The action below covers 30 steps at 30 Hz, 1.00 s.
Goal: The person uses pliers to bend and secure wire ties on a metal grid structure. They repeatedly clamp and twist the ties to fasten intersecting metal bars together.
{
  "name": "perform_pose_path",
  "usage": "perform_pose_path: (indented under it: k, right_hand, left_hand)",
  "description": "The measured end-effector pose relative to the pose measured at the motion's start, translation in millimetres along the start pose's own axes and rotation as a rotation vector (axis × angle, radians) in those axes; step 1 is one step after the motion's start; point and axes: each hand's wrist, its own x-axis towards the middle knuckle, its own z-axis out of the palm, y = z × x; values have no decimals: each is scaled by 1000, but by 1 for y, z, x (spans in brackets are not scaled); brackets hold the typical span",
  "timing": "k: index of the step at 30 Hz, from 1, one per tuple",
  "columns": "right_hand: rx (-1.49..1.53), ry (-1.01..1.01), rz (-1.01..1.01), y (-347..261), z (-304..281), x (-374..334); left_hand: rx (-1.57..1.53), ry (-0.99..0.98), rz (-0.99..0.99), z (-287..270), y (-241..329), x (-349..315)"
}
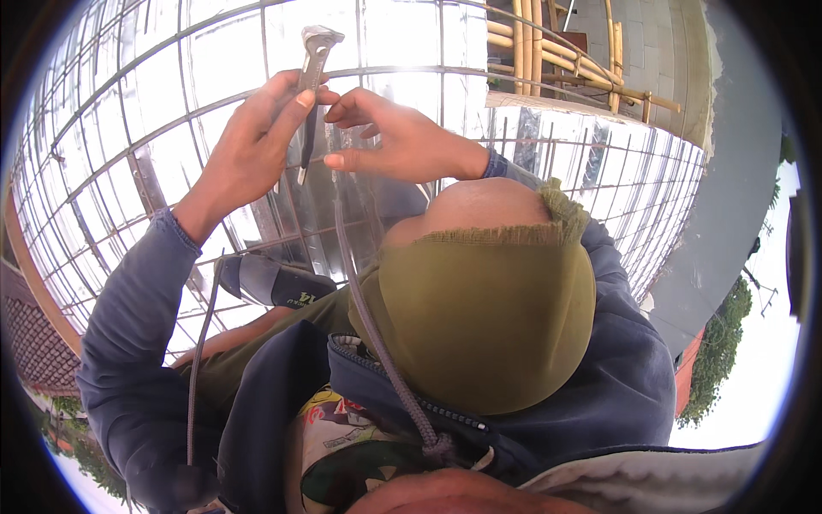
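Fingers wrapped round the handles, my left hand point(257, 137) grips a pair of end-cutting pincers point(317, 53). Their metal head points away from me, and a dark handle end sticks out below the palm. My right hand point(407, 141) hovers just to the right of the pincers, its fingers bent and the thumb apart, with nothing visible in it. Beneath both hands spreads a grid of thin steel bars point(214, 104) over shiny silver sheeting point(145, 77). Whether the right fingertips touch the pincers' handle I cannot tell.
My bent knee in olive cloth point(488, 317) fills the middle, and a dark shoe point(274, 281) rests on the bars. Hoodie cords point(368, 317) hang down in front. Bamboo poles point(565, 56) stand beyond the sheeting's far right edge. A grey surface point(728, 214) borders the right.
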Motion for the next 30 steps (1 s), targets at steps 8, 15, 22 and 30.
perform_pose_path:
  k: [8,15,22,30]
  right_hand:
    - [276,370,339,19,-42,-32]
    - [-85,219,579,37,-45,-80]
    - [363,62,651,51,-69,-98]
    - [-409,187,586,42,-135,-89]
  left_hand:
    - [-547,160,-186,118,40,105]
    - [-460,69,-413,175,31,94]
    - [-330,141,-362,207,-9,97]
    - [-1052,143,-664,225,18,99]
